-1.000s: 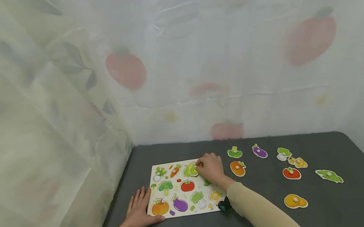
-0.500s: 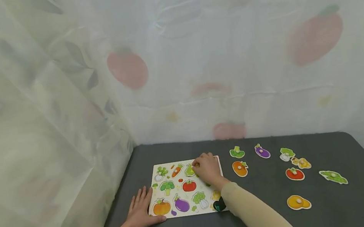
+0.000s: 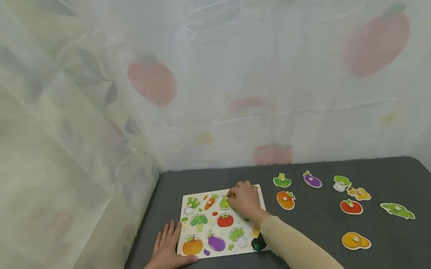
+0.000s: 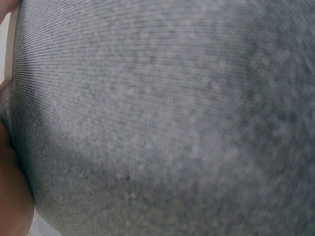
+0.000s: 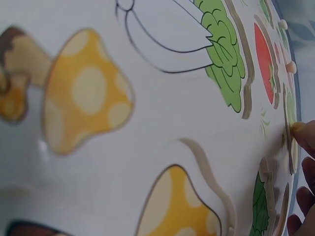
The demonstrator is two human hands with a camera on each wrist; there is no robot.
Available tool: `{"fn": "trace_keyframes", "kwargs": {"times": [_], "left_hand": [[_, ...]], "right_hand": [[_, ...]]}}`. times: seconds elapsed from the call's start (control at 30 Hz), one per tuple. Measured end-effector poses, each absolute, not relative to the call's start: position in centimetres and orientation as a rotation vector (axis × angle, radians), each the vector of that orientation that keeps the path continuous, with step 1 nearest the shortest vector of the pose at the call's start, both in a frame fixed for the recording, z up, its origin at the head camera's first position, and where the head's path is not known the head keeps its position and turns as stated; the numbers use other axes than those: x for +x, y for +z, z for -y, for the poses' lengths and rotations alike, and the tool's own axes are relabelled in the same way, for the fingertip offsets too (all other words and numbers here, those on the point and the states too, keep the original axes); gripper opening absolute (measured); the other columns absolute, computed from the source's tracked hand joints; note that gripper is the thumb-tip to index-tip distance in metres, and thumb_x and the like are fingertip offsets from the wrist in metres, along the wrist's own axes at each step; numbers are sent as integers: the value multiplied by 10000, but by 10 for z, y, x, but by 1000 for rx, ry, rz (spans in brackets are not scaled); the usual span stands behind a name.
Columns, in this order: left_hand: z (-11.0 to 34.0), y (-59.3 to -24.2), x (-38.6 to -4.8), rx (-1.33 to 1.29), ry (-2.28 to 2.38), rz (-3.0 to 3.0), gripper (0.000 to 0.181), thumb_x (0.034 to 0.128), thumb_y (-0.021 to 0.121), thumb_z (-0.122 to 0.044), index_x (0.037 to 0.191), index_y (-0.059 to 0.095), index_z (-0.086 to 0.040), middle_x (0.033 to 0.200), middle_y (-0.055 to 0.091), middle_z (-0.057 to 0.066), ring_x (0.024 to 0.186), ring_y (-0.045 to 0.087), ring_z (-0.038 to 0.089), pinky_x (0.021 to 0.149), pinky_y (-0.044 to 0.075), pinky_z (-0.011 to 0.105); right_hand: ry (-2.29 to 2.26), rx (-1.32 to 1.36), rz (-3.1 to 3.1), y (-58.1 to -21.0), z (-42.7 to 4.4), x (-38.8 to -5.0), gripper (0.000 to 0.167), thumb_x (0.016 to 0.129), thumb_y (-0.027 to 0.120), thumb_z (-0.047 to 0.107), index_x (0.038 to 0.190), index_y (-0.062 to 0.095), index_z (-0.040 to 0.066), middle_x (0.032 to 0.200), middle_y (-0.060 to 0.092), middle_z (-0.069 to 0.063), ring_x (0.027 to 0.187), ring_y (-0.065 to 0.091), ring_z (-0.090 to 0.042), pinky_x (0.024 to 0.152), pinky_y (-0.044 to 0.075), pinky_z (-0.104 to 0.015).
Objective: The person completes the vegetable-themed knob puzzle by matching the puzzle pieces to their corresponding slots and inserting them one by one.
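A white vegetable puzzle board point(image 3: 239, 221) lies on the dark table. My left hand point(image 3: 166, 250) rests along its left edge, fingers spread straight, thumb at the near corner. At the board's far right part, my right hand point(image 3: 245, 198) pinches a green-and-yellow knobbed puzzle piece point(image 3: 224, 203), mostly hidden by the fingers. In the right wrist view the fingertips of the right hand point(image 5: 306, 167) are on that piece's knob, close against the board. Whether it is fully seated cannot be told. A carrot piece point(image 3: 210, 202) and a white-root vegetable piece point(image 3: 191, 205) sit in the board.
Right of the board lie knobbed pieces: broccoli point(image 3: 282, 180), eggplant point(image 3: 312, 179), pumpkin point(image 3: 286, 200), leafy cabbage point(image 3: 342, 183), mushroom point(image 3: 358, 193), tomato point(image 3: 351, 207), pea pod point(image 3: 397, 211) and a yellow rounded one point(image 3: 356, 240). A pale printed curtain point(image 3: 208, 85) hangs behind the table.
My right hand has shifted slightly left and settled over the green-and-yellow piece, covering more of it. The left hand stays on the board's edge. The head view has turned a little.
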State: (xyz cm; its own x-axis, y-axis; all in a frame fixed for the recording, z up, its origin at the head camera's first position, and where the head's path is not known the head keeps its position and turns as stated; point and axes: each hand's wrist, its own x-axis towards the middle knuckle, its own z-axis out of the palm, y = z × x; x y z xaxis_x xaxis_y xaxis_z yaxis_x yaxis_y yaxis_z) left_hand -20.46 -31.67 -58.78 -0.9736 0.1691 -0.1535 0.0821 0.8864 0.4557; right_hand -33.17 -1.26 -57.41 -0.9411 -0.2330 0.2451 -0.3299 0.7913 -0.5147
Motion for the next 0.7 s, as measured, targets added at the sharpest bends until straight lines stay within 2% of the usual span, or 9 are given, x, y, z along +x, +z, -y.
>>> {"fn": "trace_keyframes", "kwargs": {"times": [0.7], "left_hand": [[317, -588, -204, 184, 692, -2861, 1286, 733, 767, -727, 1649, 141, -77, 1690, 76, 223, 1549, 1, 431, 1196, -39, 626]], "right_hand": [[809, 437, 2847, -577, 14, -334, 87, 912, 764, 327, 920, 808, 253, 944, 597, 38, 928, 480, -208, 840, 416, -439]]}}
